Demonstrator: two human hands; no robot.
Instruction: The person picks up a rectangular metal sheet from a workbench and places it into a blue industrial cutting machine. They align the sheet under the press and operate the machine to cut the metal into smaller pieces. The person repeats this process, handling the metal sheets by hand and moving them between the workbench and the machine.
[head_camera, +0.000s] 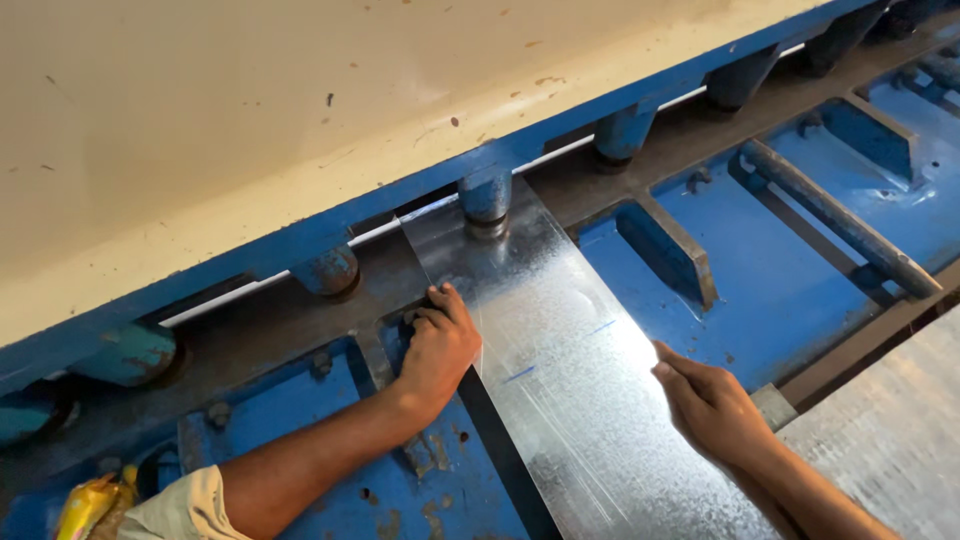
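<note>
A long strip of shiny galvanised metal sheet (560, 350) lies on the blue machine bed (790, 290), its far end pushed under a round blue hold-down foot (486, 198) of the shear. My left hand (438, 345) rests on the sheet's left edge, fingers curled against it. My right hand (705, 400) presses flat on the sheet's right edge, fingers stretched forward. Faint blue marks show on the sheet between my hands.
The cream guard (250, 110) of the shear spans the top, with a row of blue hold-down feet (622, 135) beneath it. Raised steel bars (840, 215) cross the bed at the right. Another grey sheet (890, 430) lies at the lower right. A yellow object (85, 500) sits at the lower left.
</note>
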